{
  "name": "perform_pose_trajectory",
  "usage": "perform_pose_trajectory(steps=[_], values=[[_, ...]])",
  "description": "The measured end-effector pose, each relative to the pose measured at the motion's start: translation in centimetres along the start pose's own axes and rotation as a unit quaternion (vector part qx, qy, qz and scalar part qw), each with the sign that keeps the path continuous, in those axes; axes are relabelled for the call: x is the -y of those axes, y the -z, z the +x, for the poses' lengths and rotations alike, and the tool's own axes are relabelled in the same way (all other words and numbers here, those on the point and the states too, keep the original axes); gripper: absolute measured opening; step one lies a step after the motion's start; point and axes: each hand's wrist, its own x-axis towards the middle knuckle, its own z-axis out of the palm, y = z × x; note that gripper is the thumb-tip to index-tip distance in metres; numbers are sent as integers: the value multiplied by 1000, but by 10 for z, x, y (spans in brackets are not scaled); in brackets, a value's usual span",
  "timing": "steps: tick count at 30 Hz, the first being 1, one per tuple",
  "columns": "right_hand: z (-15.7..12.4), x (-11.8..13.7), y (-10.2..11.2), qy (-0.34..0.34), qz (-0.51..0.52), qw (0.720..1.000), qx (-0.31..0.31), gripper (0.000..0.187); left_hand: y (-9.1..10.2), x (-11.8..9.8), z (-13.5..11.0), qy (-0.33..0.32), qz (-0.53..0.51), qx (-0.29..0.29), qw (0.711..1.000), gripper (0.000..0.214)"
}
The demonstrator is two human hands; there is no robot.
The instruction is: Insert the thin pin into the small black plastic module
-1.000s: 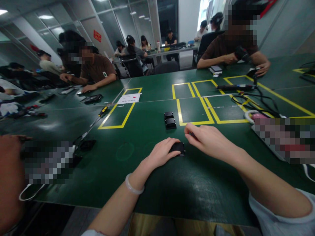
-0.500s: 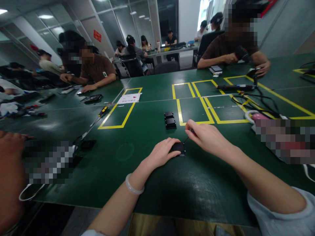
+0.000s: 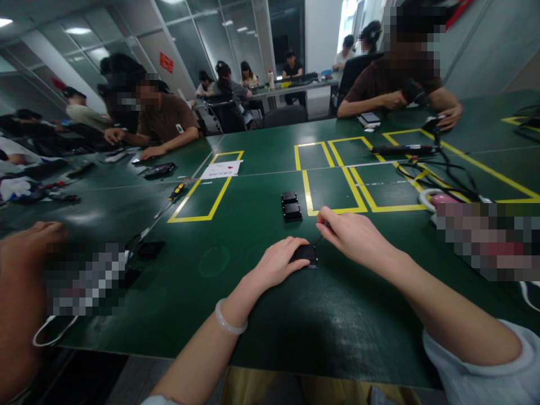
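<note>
My left hand (image 3: 279, 260) lies curled over a small black box (image 3: 305, 254) on the green table (image 3: 270, 315), holding it down. My right hand (image 3: 353, 236) hovers just right of the box with its fingers pinched on a thin dark tool whose tip reaches down to the box's upper right corner. A pair of similar black boxes (image 3: 291, 206) sits farther back, beside a yellow taped rectangle (image 3: 333, 191).
A screwdriver (image 3: 171, 198) and a white paper (image 3: 221, 169) lie at the left yellow outline. Black cables (image 3: 439, 171) and a pink object (image 3: 442, 198) are at the right. Another person's hand (image 3: 25, 247) rests at the left edge. Several people sit across the table.
My right hand has lifted slightly and drawn back, so the thin tool now shows between its fingers and the box. The hand at the left edge has shifted upward.
</note>
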Motion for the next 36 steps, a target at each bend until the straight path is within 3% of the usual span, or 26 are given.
perform_pose_trajectory(steps=[6,13,20,27,36], values=[[0,5,-2,-27,-81,996,1,25,0,0,0,3,3,-1,1000,34],[-5,4,-2,49,29,998,-14,14,-1,0,0,-2,9,-6,1000,34],[-3,6,-2,32,-25,999,2,20,-1,0,1,2,12,1,1000,35],[-7,6,3,69,23,997,-4,10,0,0,0,2,7,-1,1000,35],[-1,8,-2,52,-81,995,-10,18,-1,1,1,0,6,3,1000,34]])
